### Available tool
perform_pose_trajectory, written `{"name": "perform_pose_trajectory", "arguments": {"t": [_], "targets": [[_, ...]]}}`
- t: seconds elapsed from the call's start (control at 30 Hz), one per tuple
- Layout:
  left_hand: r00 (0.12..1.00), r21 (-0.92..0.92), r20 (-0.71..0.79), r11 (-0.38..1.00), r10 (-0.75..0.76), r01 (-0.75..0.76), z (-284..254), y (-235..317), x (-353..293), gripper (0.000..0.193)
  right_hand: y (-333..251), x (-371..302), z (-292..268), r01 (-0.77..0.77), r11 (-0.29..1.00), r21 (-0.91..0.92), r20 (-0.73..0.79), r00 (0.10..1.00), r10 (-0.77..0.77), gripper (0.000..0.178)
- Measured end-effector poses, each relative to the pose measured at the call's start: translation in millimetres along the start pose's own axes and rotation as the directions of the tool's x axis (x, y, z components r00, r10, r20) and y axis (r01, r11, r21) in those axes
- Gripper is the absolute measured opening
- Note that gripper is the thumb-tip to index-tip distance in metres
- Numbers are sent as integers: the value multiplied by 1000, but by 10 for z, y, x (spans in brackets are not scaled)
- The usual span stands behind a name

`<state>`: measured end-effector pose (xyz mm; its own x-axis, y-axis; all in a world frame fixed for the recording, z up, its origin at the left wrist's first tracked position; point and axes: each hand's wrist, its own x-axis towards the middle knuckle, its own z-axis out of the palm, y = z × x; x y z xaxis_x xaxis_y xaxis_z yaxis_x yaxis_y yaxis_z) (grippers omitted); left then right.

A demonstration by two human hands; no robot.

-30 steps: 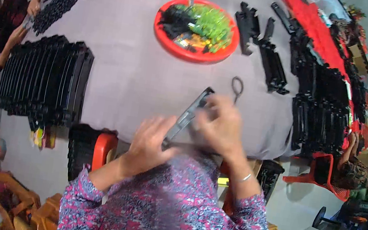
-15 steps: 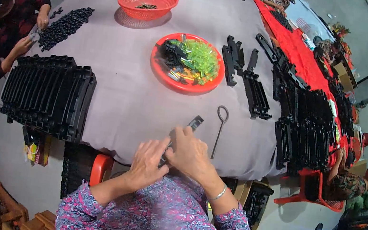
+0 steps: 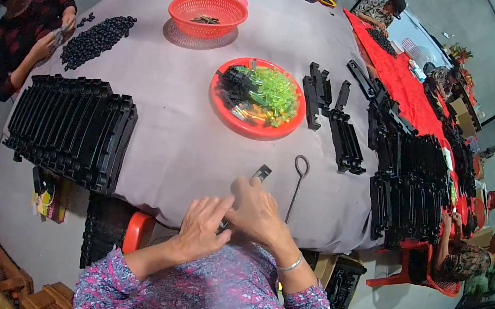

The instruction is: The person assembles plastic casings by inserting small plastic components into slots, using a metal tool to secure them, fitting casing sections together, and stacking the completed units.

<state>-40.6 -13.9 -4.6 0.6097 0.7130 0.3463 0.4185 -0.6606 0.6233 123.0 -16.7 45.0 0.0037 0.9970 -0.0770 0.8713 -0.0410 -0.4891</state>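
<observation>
At the near edge of the table, my left hand (image 3: 203, 224) and my right hand (image 3: 259, 211) are together on a long, narrow black plastic part (image 3: 263, 172). Its far end sticks out beyond my right hand; most of the rest is hidden under my fingers. My right hand is closed over its middle, slightly blurred. My left hand grips the near end. Just right of my right hand lies a thin metal rod with a looped end (image 3: 296, 188). Ahead, a red plate (image 3: 251, 130) carries small clear green, black and orange pieces.
Stacked black parts (image 3: 63, 132) stand at the left edge, with more piled on the right (image 3: 410, 187). Loose black strips (image 3: 343, 140) lie nearer the plate. Beyond it sits a red basket (image 3: 206, 28). A co-worker (image 3: 25, 48) handles something beside small black pieces (image 3: 97, 40).
The view has shifted a little, so the table's things appear lower and farther right. My right hand's fingers have drawn in over the black part; both hands remain on it.
</observation>
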Motion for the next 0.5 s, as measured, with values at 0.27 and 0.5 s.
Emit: {"name": "perform_pose_trajectory", "arguments": {"t": [0.27, 0.5], "targets": [[1000, 13, -17, 1000, -5, 5, 14, 14, -23, 72, -60, 93, -4, 5, 999, -36, 70, 998, -2, 33], [1000, 13, -10, 1000, 3, -3, -24, 14, -21, 70, -29, 93, 37, 19, 1000, -12, 19, 1000, -19, 28]]}}
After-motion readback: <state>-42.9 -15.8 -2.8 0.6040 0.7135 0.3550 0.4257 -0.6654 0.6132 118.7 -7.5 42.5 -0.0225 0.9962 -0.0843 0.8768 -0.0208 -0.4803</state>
